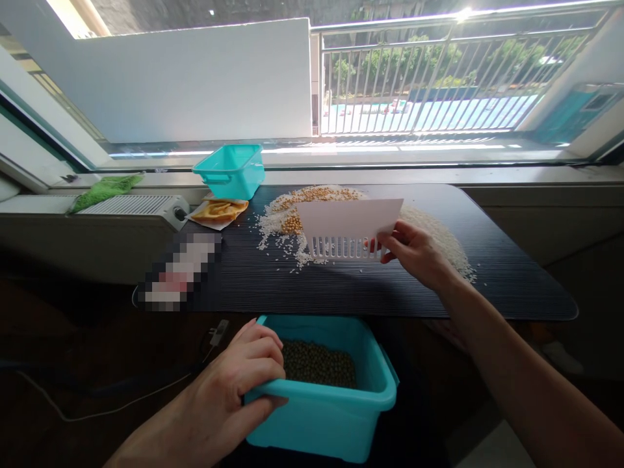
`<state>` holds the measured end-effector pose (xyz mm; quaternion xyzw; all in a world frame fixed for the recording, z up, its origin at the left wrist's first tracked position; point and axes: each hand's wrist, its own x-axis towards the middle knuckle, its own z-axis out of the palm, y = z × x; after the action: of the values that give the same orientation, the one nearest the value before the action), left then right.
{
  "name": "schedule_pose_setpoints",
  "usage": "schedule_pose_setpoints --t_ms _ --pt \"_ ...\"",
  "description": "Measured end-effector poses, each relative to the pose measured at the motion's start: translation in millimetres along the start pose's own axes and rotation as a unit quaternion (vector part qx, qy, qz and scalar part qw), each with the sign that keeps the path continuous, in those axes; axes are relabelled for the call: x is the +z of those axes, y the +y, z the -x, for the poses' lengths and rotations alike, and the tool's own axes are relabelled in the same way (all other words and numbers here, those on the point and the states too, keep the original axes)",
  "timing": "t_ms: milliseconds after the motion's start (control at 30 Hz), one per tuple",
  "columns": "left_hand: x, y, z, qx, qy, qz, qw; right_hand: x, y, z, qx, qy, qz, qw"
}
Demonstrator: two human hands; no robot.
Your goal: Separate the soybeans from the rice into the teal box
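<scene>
Right fingers (391, 242) grip a white slotted tool (348, 218) — a pixelated item (180, 272) lies unreadable.

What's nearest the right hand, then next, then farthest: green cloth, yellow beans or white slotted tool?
1. White slotted tool: in the right hand.
2. Yellow beans: left of the tool.
3. Green cloth: far left in the head view.

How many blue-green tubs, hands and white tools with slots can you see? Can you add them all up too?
Blue-green tubs: 2 (the far tub and the near tub)
Hands: 2 (the left hand, on the near tub's rim, and the right hand, holding the white tool)
White tool with slots: 1
Total: 5
</scene>
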<state>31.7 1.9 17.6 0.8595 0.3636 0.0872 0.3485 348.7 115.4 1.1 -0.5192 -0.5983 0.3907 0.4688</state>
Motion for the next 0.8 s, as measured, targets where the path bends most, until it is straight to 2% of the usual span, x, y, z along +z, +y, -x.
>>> schedule_pose_setpoints --t_ms 100,267,467,600,800 --pt "-1.1 -1 1 -0.005 0.004 0.002 1.0 1 -2 2 -0.005 -0.004 -0.005 1.0" --pt "-2.1 -2 2 0.003 0.001 -0.002 1.0 6 1 0 0.0 0.028 0.005 1.0" --pt "-3.0 -1 4 0.0 0.009 0.004 1.0 4 -2 5 -0.008 0.001 0.01 1.0" --pt "-3.7 -3 4 -0.006 0.025 0.014 1.0 5 -5 10 0.0 -0.006 0.005 1.0" --pt "-5.0 -3 4 -0.004 0.035 0.024 0.999 11 -5 22 0.021 -0.048 -0.009 0.999"
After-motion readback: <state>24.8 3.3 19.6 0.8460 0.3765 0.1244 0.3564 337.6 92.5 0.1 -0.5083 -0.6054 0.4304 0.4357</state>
